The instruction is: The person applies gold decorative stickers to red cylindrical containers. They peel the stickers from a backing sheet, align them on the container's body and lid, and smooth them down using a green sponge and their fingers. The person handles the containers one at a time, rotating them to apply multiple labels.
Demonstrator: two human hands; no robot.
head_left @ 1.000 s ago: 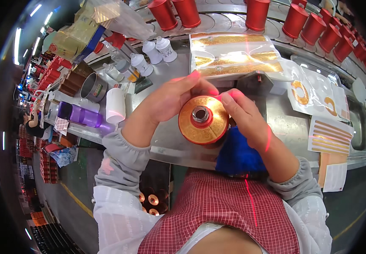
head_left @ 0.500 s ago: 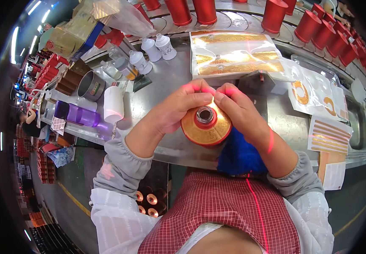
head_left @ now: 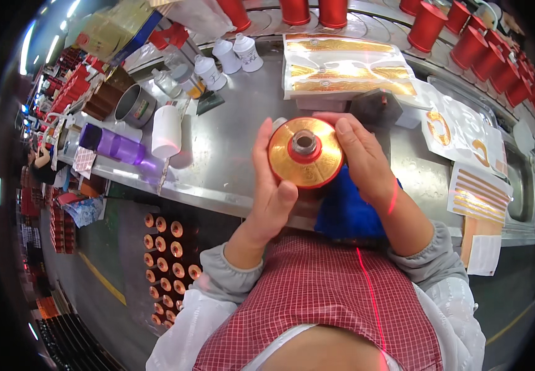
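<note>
Between my hands is a red bottle (head_left: pixel 289 167) with a round gold top and an open, clear neck pointing up toward me. My left hand (head_left: pixel 269 191) wraps its left side, the thumb at the near edge. My right hand (head_left: pixel 365 154) lies against its right side, fingers curled over the far rim. The bottle's lower body is hidden below its top. Just under my right hand, a blue cloth (head_left: pixel 349 213) hangs at the table's front edge.
Gold label sheets (head_left: pixel 348 71) lie beyond my hands, with more stickers (head_left: pixel 481 191) at right. White bottles (head_left: pixel 209 73), a white roll (head_left: pixel 166 131) and a purple bottle (head_left: pixel 111 145) stand or lie left. Red bottles (head_left: pixel 427 28) line the conveyor; several gold-topped bottles (head_left: pixel 162 266) stand low at left.
My left hand has shifted from the bottle's far edge down around its left side. The right hand has opened slightly along the right side, and the gold top now faces me more fully.
</note>
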